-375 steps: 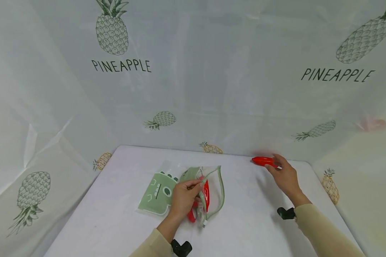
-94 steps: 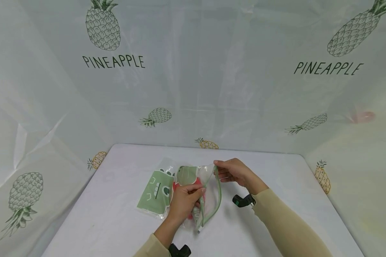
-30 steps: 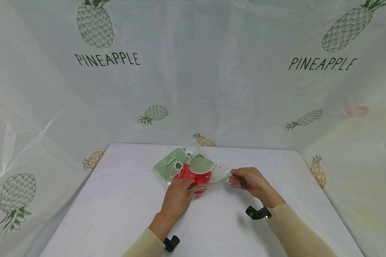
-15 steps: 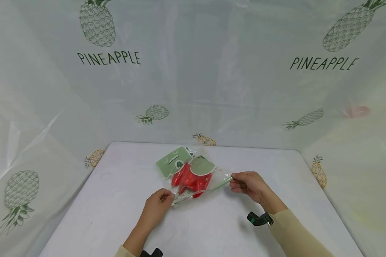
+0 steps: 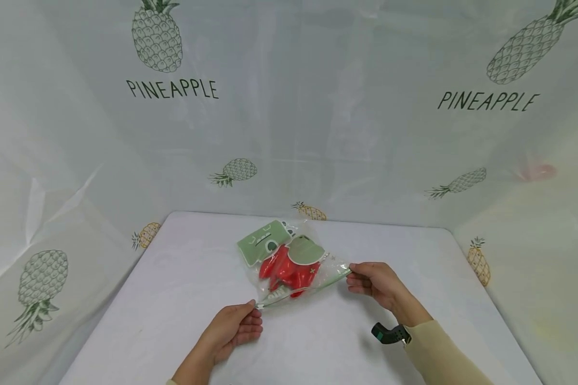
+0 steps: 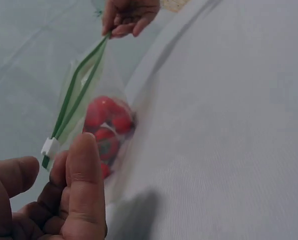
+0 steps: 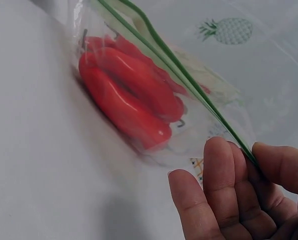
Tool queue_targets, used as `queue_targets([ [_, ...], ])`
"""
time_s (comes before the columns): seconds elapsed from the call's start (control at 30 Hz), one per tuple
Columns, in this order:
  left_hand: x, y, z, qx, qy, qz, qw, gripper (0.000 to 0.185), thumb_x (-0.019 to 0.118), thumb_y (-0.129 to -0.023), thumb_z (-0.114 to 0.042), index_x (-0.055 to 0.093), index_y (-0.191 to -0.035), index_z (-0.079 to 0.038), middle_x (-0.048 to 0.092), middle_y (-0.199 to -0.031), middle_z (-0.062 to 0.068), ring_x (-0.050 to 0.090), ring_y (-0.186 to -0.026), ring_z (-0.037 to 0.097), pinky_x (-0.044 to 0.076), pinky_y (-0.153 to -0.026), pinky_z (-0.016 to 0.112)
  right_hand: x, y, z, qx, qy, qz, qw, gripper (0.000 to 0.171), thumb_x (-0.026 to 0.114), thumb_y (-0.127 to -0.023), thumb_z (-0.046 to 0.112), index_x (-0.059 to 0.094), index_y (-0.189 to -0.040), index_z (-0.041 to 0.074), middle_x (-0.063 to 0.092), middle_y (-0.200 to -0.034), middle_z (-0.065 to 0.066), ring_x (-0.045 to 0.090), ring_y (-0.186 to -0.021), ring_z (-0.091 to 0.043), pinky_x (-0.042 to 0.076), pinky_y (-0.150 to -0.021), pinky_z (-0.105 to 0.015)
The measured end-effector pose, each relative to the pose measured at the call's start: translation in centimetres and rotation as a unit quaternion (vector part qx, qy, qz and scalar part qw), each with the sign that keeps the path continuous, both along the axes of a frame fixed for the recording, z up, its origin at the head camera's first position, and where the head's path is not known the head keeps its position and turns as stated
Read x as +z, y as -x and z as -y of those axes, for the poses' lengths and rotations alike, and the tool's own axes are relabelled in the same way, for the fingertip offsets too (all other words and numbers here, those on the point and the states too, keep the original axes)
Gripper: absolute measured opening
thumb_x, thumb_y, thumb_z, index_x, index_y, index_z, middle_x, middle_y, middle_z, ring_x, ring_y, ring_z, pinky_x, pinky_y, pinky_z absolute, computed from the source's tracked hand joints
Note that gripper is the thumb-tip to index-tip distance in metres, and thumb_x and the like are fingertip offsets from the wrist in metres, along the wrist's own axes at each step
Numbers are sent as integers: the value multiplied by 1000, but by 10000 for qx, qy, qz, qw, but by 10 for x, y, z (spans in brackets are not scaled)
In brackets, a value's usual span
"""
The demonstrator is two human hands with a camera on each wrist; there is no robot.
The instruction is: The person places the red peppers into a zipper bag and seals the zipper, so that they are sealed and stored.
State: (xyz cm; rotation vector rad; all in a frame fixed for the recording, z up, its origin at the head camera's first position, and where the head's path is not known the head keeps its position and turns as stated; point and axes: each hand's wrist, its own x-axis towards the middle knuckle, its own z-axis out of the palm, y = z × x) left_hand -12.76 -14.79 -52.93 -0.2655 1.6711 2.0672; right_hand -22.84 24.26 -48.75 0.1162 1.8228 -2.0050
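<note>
A clear slider zip bag (image 5: 334, 264) with a green cartoon print lies mid-table, its green-edged mouth toward me. Several red peppers (image 5: 289, 270) show through it; the right wrist view shows two long ones (image 7: 134, 95) up close. My right hand (image 5: 378, 283) pinches the right end of the mouth between thumb and fingers. At the left end, my left hand (image 5: 233, 326) has its fingertips right beside the white slider (image 6: 50, 146). In the left wrist view its thumb and index finger stand apart, with the slider beyond them.
A second clear bag with a flat green cartoon face (image 5: 260, 240) lies behind the pepper bag and overlaps it on the left. The white table (image 5: 173, 278) ends at a pineapple-print curtain (image 5: 308, 133) behind and at both sides.
The red pepper at the back right has left that spot. The bag has turned, its mouth now facing me. My left hand moved from the bag's middle to its left corner and turned over.
</note>
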Motion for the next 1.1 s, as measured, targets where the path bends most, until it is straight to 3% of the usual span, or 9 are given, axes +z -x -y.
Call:
queue_targets([
  [0.3, 7, 3, -9, -298, -197, -136, 9993, 30, 60, -109, -22, 66, -111, 7, 70, -90, 4, 72, -81, 10, 64, -78, 26, -1, -18, -6, -226, 40, 50, 9997, 15, 68, -103, 14, 74, -101, 1, 78, -83, -4, 77, -79, -13, 66, -83, -35],
  [0.63, 14, 18, -27, -440, 556, -751, 9947, 20, 60, -106, -12, 67, -91, 1, 66, -78, 1, 64, -66, 8, 60, -63, 23, -12, -61, -33, -601, -91, 171, 9980, 22, 67, -105, 20, 73, -107, 0, 79, -93, -5, 77, -85, -13, 65, -87, -35],
  [0.83, 18, 29, -31, -280, 785, -954, 9919, 20, 61, -101, -9, 65, -86, 3, 63, -72, 0, 58, -61, 8, 55, -56, 21, -21, -75, -39, -439, -145, 226, 9987, 20, 65, -105, 18, 74, -106, -1, 80, -94, -6, 78, -85, -13, 66, -84, -34],
  [1.1, 17, 32, -26, 29, 1166, -1207, 9858, 21, 59, -99, -6, 64, -87, 11, 61, -70, 1, 56, -62, 10, 54, -56, 22, -23, -82, -39, 201, -235, 168, 9994, 20, 63, -106, 18, 73, -100, 1, 80, -90, -4, 78, -83, -14, 66, -81, -31],
])
